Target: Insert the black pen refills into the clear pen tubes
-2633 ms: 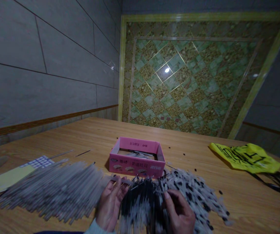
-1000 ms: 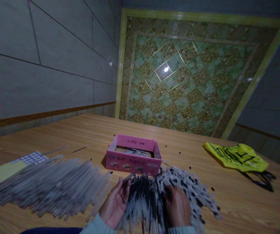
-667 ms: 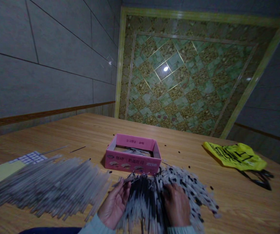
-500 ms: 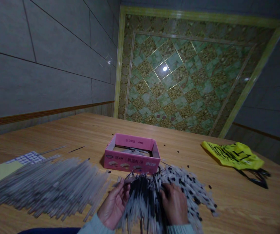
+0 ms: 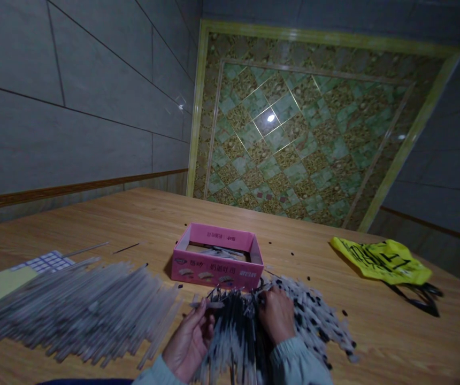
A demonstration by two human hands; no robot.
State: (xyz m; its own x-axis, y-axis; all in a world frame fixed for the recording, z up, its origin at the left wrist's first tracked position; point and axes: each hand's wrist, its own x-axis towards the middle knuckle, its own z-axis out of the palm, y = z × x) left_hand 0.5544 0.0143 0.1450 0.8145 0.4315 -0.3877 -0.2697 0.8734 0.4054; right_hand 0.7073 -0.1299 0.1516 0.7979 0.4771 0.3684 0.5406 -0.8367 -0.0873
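Observation:
My left hand pinches a short, pale translucent piece between thumb and fingertips, palm turned partly up. Beside it lies a pile of thin sticks, dark toward the far end and whitish toward me. My right hand is closed at the far right end of this pile, its fingertips curled inward; what they grip is hidden. To its right spreads a heap of short whitish pieces with black ends. Just beyond both hands stands a pink open box with some thin pieces inside.
Long translucent tubes lie in a wide pile at the left, by a checked and yellow-green sheet. A yellow bag with black handles rests on the right of the wooden table. Small black bits are scattered around.
My right hand has moved forward and slightly left, toward the far end of the dark sticks. The left hand stays nearly in place, still pinching the pale piece.

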